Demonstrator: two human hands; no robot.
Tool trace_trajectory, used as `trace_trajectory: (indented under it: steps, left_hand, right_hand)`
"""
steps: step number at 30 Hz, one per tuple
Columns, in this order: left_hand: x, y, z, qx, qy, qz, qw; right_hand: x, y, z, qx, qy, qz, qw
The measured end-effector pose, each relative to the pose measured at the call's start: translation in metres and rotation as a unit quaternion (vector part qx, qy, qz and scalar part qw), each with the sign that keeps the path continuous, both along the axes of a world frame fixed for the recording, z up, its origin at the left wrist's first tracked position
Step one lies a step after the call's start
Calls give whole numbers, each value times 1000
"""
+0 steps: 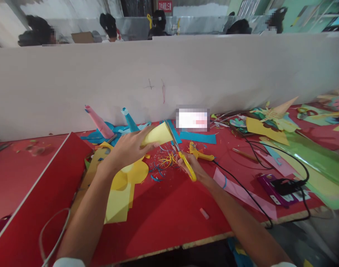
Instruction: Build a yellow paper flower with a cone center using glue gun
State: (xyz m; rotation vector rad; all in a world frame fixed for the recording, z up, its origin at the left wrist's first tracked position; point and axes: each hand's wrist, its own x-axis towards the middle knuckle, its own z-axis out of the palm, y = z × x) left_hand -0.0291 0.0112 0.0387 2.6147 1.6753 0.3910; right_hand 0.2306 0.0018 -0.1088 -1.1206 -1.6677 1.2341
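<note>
A white partition [102, 81] stands at twelve o'clock behind the red worktop [169, 226]; beyond it show several people's heads [159, 20], a red sign [165, 6] with white lettering and, between ten and eleven, a brown cardboard piece [82, 37]. Glossy green sheeting [319, 163] lies at three. A purple box [267, 182] sits at four, a black adapter [287, 187] against it. A small pink stub [204, 213] lies at five.

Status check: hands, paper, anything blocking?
Left hand: curled pale-yellow paper. Right hand: yellow-handled metal scissors, blades at paper's edge. No blockage seen; yellow, blue scraps nearby.
</note>
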Motion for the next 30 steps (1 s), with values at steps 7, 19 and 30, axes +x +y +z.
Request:
trace_trajectory:
  steps: [7, 19, 30]
  left_hand:
    - [-2, 1, 3, -18, 4, -2, 1000]
    - [-2, 2, 5, -72, -69, -19, 995]
    - [-7, 9, -2, -101, -153, -77, 980]
  right_hand:
    - [-3, 0, -7, -28, 31, -5, 999]
    - [-3, 7, -25, -37, 52, -30, 998]
    - [-9, 5, -19, 45, 57, 5, 997]
